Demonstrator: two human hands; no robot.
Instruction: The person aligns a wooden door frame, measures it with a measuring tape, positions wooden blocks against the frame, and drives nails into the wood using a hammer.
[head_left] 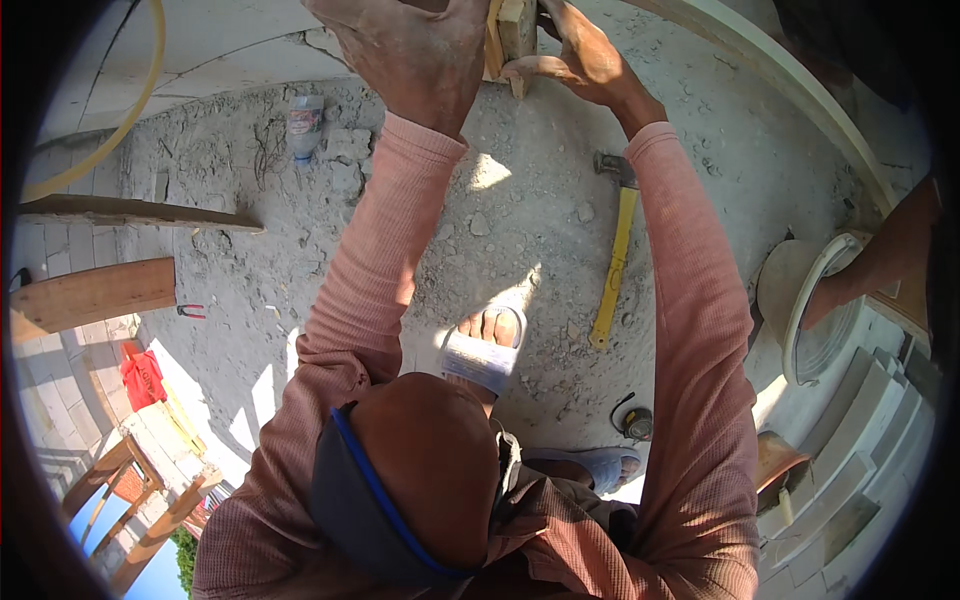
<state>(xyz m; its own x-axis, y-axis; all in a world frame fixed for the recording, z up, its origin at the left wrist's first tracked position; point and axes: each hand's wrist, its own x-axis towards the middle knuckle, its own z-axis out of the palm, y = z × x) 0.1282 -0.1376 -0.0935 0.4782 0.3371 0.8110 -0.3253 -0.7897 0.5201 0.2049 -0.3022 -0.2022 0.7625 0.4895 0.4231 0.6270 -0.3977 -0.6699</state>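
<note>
Both of my arms reach up to the top edge of the head view. A narrow piece of pale wood stands between my hands there, its upper part cut off by the picture's edge. My right hand grips it, the thumb pressed across its lower end and the fingers partly behind it. To the left of the wood is my left hand, its back toward me. Its fingers run out of the picture, so their grip is hidden.
A yellow-handled hammer, tape measure, plastic bottle and red-handled pliers lie on rubble-strewn ground. Planks jut in at left. At right, another person's arm reaches into a white bucket, near stacked pale blocks.
</note>
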